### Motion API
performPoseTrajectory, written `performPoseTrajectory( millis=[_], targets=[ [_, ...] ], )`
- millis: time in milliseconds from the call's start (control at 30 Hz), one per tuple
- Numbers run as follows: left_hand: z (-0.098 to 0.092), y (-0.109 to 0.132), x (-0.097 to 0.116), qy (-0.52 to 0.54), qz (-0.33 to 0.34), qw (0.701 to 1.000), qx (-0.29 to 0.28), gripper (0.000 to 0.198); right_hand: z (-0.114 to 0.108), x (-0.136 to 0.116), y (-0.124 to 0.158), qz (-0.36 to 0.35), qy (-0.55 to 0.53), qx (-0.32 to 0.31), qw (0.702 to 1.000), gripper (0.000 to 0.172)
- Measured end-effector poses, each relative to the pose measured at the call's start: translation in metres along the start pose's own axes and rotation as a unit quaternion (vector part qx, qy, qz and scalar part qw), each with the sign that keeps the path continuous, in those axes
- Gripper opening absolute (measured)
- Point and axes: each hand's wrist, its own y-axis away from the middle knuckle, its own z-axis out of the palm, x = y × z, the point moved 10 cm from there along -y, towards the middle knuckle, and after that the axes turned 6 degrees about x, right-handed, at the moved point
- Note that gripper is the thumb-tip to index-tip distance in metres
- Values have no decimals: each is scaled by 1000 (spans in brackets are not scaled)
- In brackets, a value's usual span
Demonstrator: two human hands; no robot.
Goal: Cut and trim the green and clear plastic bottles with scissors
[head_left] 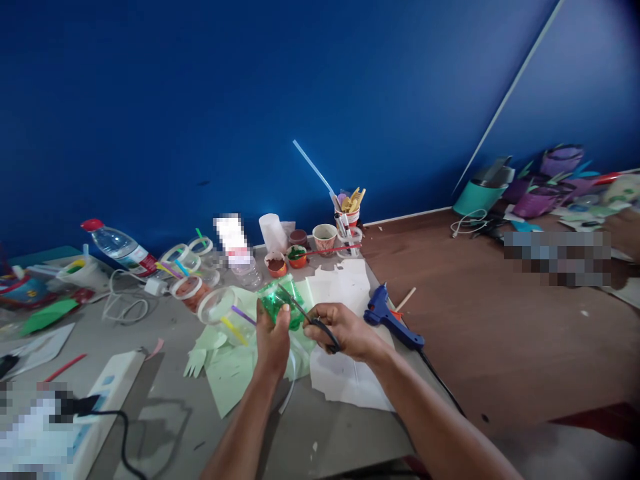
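My left hand (274,333) grips a shiny green translucent piece of plastic (274,298), thumb on its near side. In my right hand (340,330) is a pair of scissors (325,333) with dark handles; its blades lie against the green plastic. Whether the blades are apart I cannot tell. Beneath both hands are pale green paper (230,383) and torn white paper (345,383). Just right of my right hand rests a blue hot glue gun (393,320). Clear plastic cups (215,307) stand to the left of my left hand.
Small paint cups (276,265) and a paper cup of wooden cutlery (353,207) stand along the blue wall. A water bottle (123,250) leans at left. A white power strip (107,393) lies front left. Another person's hand (625,233) shows at far right, near purple containers (537,199).
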Motion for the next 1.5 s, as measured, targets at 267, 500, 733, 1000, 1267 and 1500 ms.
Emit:
performPoseTrajectory(
  millis=[267,500,733,1000,1267,1500],
  targets=[
    [42,27,2,71,-32,992,-101,37,-30,-24,-2,-87,-66,21,994,32],
    [22,14,-5,87,-53,994,-36,26,-19,-37,8,-130,-115,-64,983,47],
    [10,7,12,98,-49,994,-11,17,-12,-30,12,-89,-110,-110,984,44],
    [1,0,12,83,-12,996,9,15,-10,-29,12,-79,-112,-98,986,45],
    [-4,-5,25,52,62,997,8,13,-12,-25,12,-62,-103,-88,989,43],
    [25,12,11,109,-50,990,-72,24,-16,-26,9,-63,-111,-51,991,43]
  ],
)
